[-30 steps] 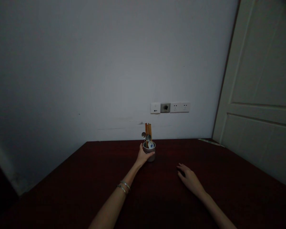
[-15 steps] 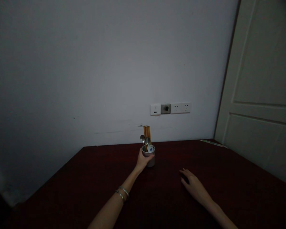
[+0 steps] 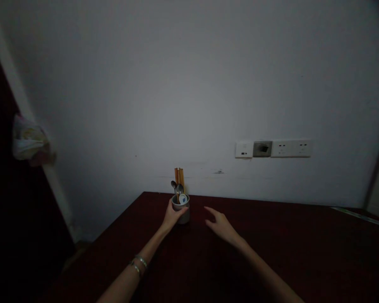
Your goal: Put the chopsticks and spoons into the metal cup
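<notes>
A grey utensil cup stands upright on the dark red table. My left hand is wrapped around its left side, with the thumb across the front. Out of the cup rise several wooden chopsticks, two metal spoons and a white spoon with a blue mark. To the right of the cup, apart from it, my right hand is raised with thumb and fingers apart and nothing in them.
Behind the table rises a pale wall with a row of sockets at the right. A blurred plastic bag is at the far left, beyond the table's left edge. A flat pale strip lies at the back right.
The view has turned left, bringing the bag into sight. My right hand has come nearer to the cup and risen. My left hand still grips the cup.
</notes>
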`<state>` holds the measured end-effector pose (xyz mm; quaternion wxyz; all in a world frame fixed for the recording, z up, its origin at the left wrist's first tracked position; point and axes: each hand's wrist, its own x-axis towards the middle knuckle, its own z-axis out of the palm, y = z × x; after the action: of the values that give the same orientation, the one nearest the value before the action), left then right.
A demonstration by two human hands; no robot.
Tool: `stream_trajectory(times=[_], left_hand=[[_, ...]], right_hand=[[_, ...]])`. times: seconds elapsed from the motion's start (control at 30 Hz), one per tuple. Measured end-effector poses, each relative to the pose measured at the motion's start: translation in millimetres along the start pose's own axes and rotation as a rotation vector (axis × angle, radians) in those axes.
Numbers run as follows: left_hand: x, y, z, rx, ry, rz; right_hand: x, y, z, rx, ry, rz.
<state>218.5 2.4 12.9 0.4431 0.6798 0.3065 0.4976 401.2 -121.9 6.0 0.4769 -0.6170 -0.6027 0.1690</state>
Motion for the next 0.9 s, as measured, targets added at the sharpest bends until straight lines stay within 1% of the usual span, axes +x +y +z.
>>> stream_trajectory(times=[0.1, 0.17, 0.27, 0.37, 0.47, 0.57, 0.73, 0.9], left_hand=[[-1.3, -10.5, -38.7, 0.061, 0.028, -0.011], [-3.4, -17.0, -57.0, 0.082, 0.049, -0.021], [-6.3, -23.8, -74.3, 0.059, 0.079, -0.022], [-8.6, -25.8, -83.4, 0.013, 0.087, -0.018], [-10.4, -24.7, -88.6, -0.019, 0.074, -0.022], [-12.5, -23.8, -91.7, -0.02, 0.068, -0.021], [-15.5, -26.1, -94.2, -0.003, 0.058, -0.025], [-16.2, -31.6, -98.4, -0.009, 0.049, -0.004]], right_hand=[[36.0, -5.2, 57.9, 0.198, -0.094, -0.013], [53.7, -4.9, 94.2, 0.309, -0.145, -0.022], [70.6, -2.2, 138.6, 0.402, -0.172, -0.038], [78.7, 0.6, 167.3, 0.465, -0.183, -0.047], [81.3, 0.6, 182.4, 0.522, -0.209, -0.086], [80.8, -2.8, 189.4, 0.558, -0.233, -0.136], [76.9, -12.7, 193.6, 0.544, -0.254, -0.173], [73.5, -21.1, 191.3, 0.496, -0.263, -0.182]])
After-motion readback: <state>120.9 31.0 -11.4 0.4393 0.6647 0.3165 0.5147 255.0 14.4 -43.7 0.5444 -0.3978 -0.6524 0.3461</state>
